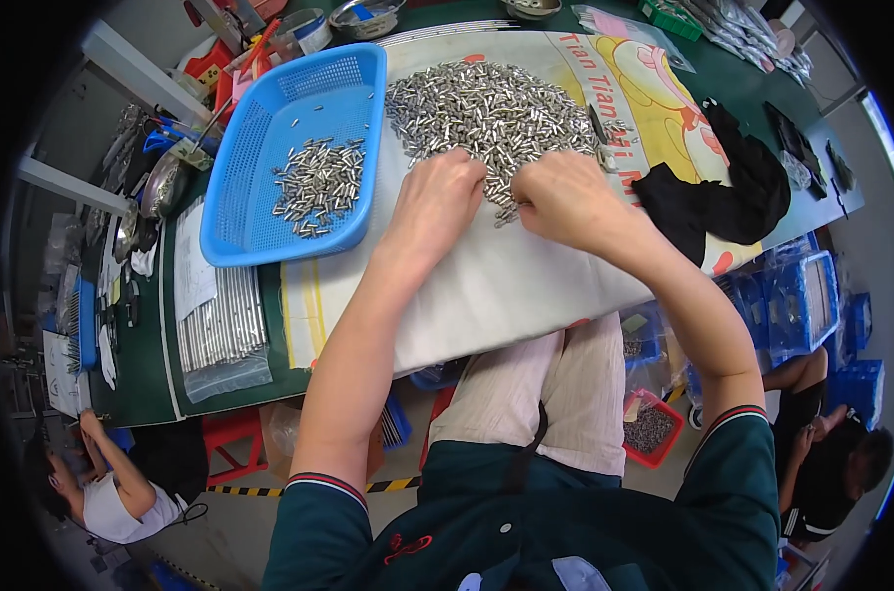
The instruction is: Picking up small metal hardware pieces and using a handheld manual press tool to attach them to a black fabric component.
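Observation:
A wide heap of small shiny metal pins (pixel 486 108) lies on a pale printed cloth (pixel 486 286) in front of me. At the heap's near edge, my left hand (pixel 441 189) is curled closed, knuckles up; its fingertips are hidden. My right hand (pixel 565 194) is curled the same way just to the right, with a few pins between the two hands. What either hand pinches, if anything, cannot be made out. To the left stands a blue perforated plastic basket (pixel 232 212), tilted in view, with a smaller pile of the same pins on its floor.
Black cloth (pixel 733 187) lies to the right of the heap. Bundled metal rods (pixel 225 330) in a plastic bag lie left of the cloth. Metal bowls stand at the back. A red bin (pixel 671 433) of small parts is below right. Other people sit at left and right.

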{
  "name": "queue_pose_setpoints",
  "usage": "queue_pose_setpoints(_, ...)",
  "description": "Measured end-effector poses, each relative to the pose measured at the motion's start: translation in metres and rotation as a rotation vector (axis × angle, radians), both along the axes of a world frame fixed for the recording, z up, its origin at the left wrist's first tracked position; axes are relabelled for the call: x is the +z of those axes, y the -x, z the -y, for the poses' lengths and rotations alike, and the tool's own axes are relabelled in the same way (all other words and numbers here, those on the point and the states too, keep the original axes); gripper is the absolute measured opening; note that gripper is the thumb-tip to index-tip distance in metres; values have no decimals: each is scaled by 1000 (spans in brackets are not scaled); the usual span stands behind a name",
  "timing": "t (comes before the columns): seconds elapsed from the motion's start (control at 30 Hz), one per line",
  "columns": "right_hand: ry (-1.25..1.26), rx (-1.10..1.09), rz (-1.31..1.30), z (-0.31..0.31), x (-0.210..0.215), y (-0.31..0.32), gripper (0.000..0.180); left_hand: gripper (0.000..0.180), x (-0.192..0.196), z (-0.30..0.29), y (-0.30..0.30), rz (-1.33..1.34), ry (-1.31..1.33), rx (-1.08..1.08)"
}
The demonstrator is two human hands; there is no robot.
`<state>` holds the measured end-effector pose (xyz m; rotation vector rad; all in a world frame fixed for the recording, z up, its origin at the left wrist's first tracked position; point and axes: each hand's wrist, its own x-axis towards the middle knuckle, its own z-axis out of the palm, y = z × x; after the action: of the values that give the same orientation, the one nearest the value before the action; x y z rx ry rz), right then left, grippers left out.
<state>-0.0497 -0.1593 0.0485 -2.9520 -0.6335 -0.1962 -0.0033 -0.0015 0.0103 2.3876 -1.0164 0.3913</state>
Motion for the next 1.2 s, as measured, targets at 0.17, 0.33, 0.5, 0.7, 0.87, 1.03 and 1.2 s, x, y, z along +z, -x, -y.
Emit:
queue_pose_setpoints(0.17,-809,170,386,6,1,-47,9,12,10,9,-7,-393,918,2)
queue_pose_setpoints(0.33,-903,209,538,-2,-34,-60,12,11,-1,16,-9,-417,1048,-17)
queue_pose_setpoints(0.5,-1003,196,493,0,-39,-58,12,12,-2,20,-5,-414,1028,14)
queue_pose_setpoints(0.7,-978,203,503,3,-38,-55,13,14,2,19,-3,-347,949,4)
queue_pose_setpoints(0.87,-1015,188,513,2,-39,-53,13,15,4,21,1,-465,990,26)
queue_pose_setpoints(1.03,-982,220,570,3,-39,-53,12,16,2,21,1,-557,1068,-13)
queue_pose_setpoints(1.2,-979,204,535,1,-38,-50,11,17,1,21,1,-548,1038,57)
